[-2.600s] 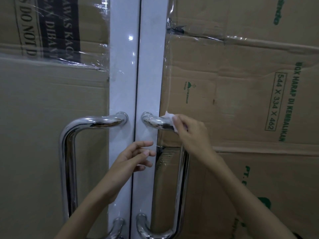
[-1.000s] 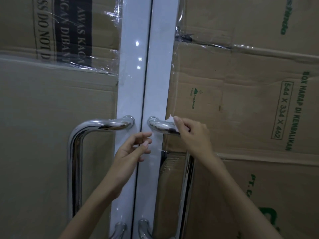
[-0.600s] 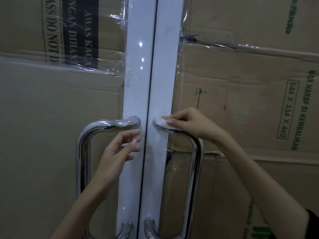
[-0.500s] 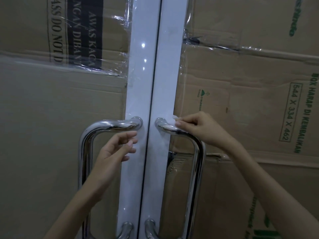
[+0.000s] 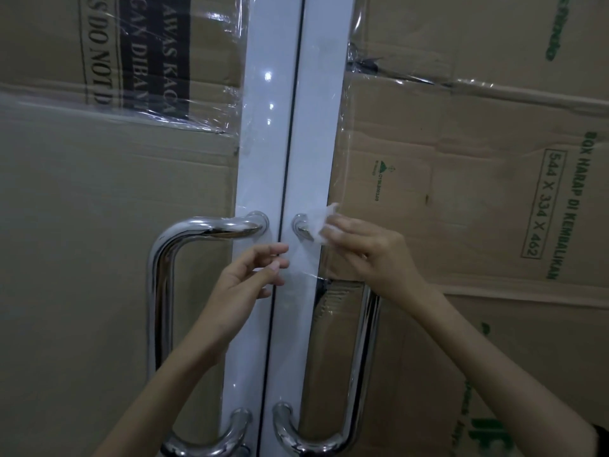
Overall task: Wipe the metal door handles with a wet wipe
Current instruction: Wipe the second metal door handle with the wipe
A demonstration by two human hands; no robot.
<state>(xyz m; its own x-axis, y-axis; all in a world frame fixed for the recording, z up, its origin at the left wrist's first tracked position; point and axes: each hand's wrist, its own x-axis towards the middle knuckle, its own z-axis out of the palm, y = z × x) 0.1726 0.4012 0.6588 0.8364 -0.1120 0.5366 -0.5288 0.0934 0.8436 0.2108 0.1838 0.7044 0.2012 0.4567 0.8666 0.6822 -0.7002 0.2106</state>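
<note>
Head view, looking at a pair of white-framed doors (image 5: 260, 143) meeting at a dark centre seam, each leaf backed with flattened cardboard (image 5: 461, 192) under clear plastic film. Right hand (image 5: 369, 252) presses a crumpled white wet wipe (image 5: 319, 225) against the top bend of the right door handle (image 5: 361, 357), close to its upper mount on the frame; fingers curled over the wipe, holding it onto the metal. The rest of that chrome handle runs down below the wrist and curves back to the frame at the bottom edge. Left hand (image 5: 247, 275) hangs in front of the centre seam, just below the left door handle (image 5: 161, 275), fingers loosely bent and holding nothing; whether the fingertips touch the frame, cannot tell. Left handle bare, its top bar bright with reflections. Green print and a size label show on the right-hand cardboard.
</note>
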